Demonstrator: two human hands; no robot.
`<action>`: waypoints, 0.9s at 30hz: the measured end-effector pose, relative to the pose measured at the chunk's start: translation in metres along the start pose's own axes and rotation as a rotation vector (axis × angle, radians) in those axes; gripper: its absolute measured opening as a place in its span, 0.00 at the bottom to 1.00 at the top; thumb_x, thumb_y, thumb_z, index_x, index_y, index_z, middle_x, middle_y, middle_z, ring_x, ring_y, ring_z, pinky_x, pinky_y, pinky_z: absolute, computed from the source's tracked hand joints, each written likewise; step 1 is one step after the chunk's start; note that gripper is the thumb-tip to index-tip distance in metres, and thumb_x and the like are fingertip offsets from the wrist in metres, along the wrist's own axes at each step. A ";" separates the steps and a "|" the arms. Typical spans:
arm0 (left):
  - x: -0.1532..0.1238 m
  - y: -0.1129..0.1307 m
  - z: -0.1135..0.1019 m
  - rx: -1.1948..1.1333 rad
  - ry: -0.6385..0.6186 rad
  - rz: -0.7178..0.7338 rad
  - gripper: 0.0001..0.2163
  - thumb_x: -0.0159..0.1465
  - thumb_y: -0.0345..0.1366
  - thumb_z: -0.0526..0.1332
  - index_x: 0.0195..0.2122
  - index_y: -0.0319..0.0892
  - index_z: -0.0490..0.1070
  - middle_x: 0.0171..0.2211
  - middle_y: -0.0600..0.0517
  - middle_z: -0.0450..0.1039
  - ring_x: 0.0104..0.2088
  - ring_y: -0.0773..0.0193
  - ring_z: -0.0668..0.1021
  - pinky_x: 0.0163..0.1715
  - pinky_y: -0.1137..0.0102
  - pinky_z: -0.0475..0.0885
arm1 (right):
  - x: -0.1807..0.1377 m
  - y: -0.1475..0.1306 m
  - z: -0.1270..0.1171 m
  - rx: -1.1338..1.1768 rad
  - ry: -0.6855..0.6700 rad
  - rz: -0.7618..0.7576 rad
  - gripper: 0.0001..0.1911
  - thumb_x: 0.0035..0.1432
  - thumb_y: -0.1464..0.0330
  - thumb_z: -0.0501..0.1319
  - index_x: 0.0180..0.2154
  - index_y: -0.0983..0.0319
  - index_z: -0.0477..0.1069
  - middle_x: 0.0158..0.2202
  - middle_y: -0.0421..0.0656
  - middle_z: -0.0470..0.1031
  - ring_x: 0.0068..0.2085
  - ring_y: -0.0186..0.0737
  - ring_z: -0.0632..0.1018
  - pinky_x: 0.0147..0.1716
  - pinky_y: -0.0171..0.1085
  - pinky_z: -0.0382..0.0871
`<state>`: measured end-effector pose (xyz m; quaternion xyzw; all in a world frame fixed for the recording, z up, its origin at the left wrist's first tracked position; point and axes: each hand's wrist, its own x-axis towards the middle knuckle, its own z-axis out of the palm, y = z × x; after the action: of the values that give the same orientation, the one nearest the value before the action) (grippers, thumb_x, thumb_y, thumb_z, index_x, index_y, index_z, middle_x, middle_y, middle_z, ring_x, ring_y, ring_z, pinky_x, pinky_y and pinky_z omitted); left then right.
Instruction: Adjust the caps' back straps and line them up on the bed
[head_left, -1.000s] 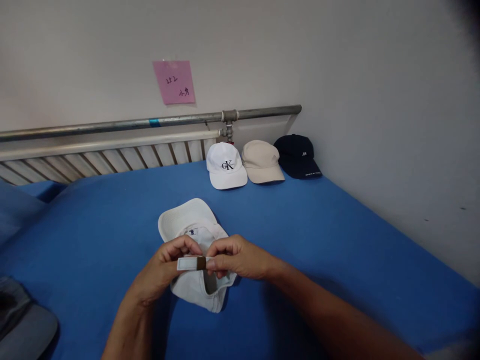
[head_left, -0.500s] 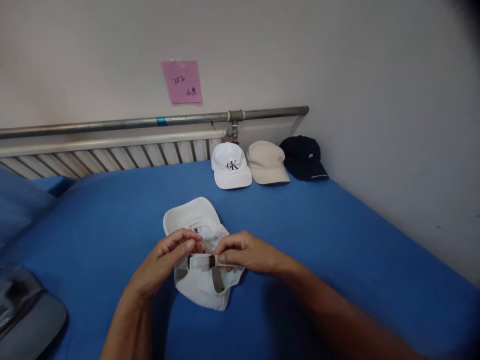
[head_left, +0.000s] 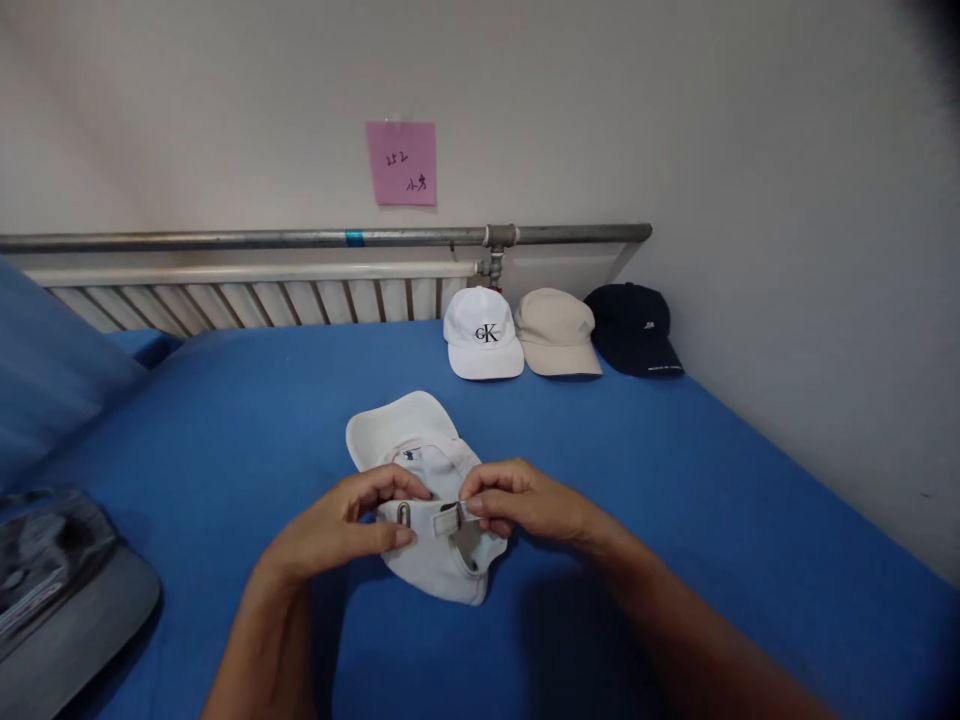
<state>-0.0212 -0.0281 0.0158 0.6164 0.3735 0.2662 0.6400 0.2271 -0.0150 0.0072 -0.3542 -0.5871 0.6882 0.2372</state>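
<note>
A white cap (head_left: 431,575) lies upside down on the blue sheet, brim pointing away to the left. At its back edge are an oval metal-rimmed slot (head_left: 404,514) and a white adjustment strap (head_left: 445,520) with a dark metal buckle (head_left: 458,514). My left hand (head_left: 360,515) holds the cap's back edge by the slot, thumb in front and fingers behind. Between thumb and fingers, my right hand (head_left: 514,498) pinches the strap just right of the buckle. Part of the strap is hidden by those fingers.
Against the wall stand a white cap with black letters (head_left: 484,345), a beige cap (head_left: 556,340) and a dark navy cap (head_left: 634,330). A grey cap (head_left: 82,610) lies at the near left. Behind the bed run a metal pipe (head_left: 262,240) and a radiator (head_left: 300,302).
The strap's free end has come away from the slot, which now shows bare. My left thumb has moved down onto the cap. The view has swung left.
</note>
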 end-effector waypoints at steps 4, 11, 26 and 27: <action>0.006 -0.001 0.007 -0.068 -0.054 -0.042 0.13 0.54 0.32 0.67 0.41 0.41 0.73 0.30 0.54 0.70 0.28 0.68 0.69 0.28 0.75 0.62 | 0.000 0.000 0.001 0.000 -0.016 -0.013 0.06 0.53 0.67 0.61 0.29 0.65 0.71 0.18 0.34 0.64 0.18 0.25 0.62 0.19 0.29 0.55; 0.007 -0.007 0.006 -0.104 -0.039 0.015 0.18 0.51 0.33 0.70 0.42 0.43 0.69 0.36 0.53 0.70 0.33 0.67 0.71 0.31 0.74 0.65 | 0.001 -0.001 0.005 0.080 0.068 -0.015 0.04 0.50 0.70 0.60 0.28 0.64 0.70 0.17 0.33 0.63 0.18 0.25 0.61 0.18 0.28 0.52; 0.000 0.015 0.019 0.415 -0.053 0.249 0.14 0.64 0.40 0.58 0.24 0.40 0.61 0.37 0.51 0.71 0.34 0.66 0.71 0.32 0.71 0.62 | -0.010 -0.014 0.020 -0.126 0.149 -0.188 0.04 0.52 0.72 0.59 0.26 0.64 0.70 0.20 0.34 0.64 0.23 0.27 0.63 0.24 0.29 0.57; 0.001 0.014 0.020 0.413 -0.047 0.238 0.14 0.65 0.39 0.57 0.23 0.41 0.60 0.33 0.52 0.71 0.32 0.67 0.70 0.31 0.72 0.62 | -0.010 -0.013 0.020 -0.162 0.137 -0.210 0.04 0.52 0.72 0.59 0.26 0.64 0.70 0.21 0.34 0.65 0.25 0.28 0.65 0.25 0.30 0.59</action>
<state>-0.0028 -0.0383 0.0287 0.7800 0.3297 0.2433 0.4729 0.2167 -0.0326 0.0236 -0.3547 -0.6571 0.5842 0.3180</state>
